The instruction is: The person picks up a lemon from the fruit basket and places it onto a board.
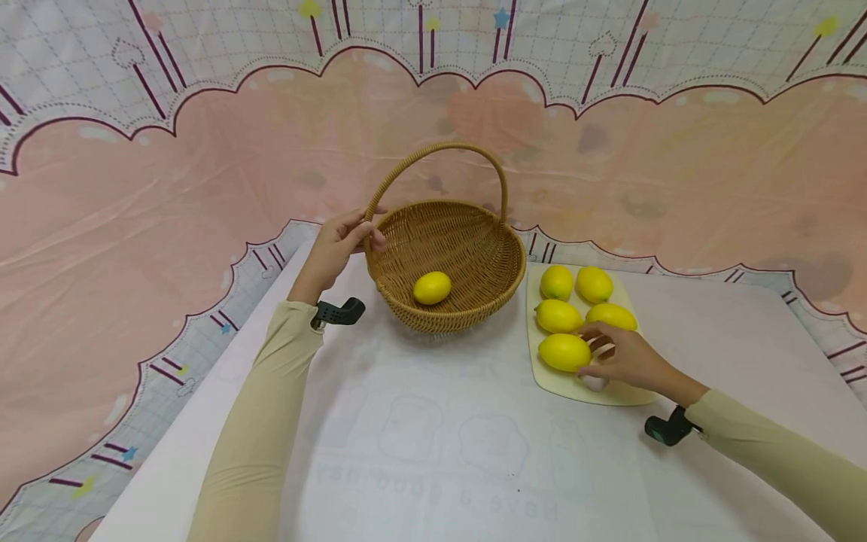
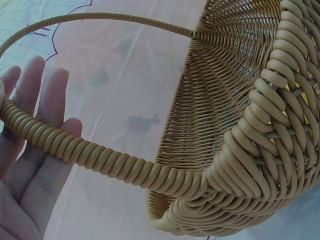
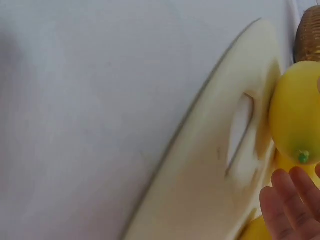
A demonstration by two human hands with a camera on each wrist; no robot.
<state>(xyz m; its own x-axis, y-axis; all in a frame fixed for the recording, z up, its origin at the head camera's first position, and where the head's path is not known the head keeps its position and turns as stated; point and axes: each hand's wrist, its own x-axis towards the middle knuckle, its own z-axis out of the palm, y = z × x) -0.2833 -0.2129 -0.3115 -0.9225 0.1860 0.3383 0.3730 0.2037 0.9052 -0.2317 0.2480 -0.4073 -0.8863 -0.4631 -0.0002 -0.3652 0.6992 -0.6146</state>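
A brown wicker basket (image 1: 447, 233) with a tall arched handle (image 2: 110, 162) stands at the centre, tilted toward me. One yellow lemon (image 1: 432, 287) lies in it. My left hand (image 1: 342, 239) holds the handle's left foot, thumb in front and fingers (image 2: 47, 97) behind. On a cream cutting board (image 1: 552, 382) to the right lie several more lemons (image 1: 557, 283). At the nearest lemon (image 1: 565, 352), my right hand (image 1: 626, 357) has its thumb and fingers spread at the right end. The right wrist view shows the fingertips (image 3: 282, 182) close beside this lemon (image 3: 297, 112); contact is unclear.
The white table (image 1: 420, 436) carries faint printed drawings and lettering. A pink patterned cloth (image 1: 257, 158) hangs behind and to the left. The cutting board has a handle slot (image 3: 241, 127) at its near end. Dark wrist cameras (image 1: 670, 427) sit on both wrists.
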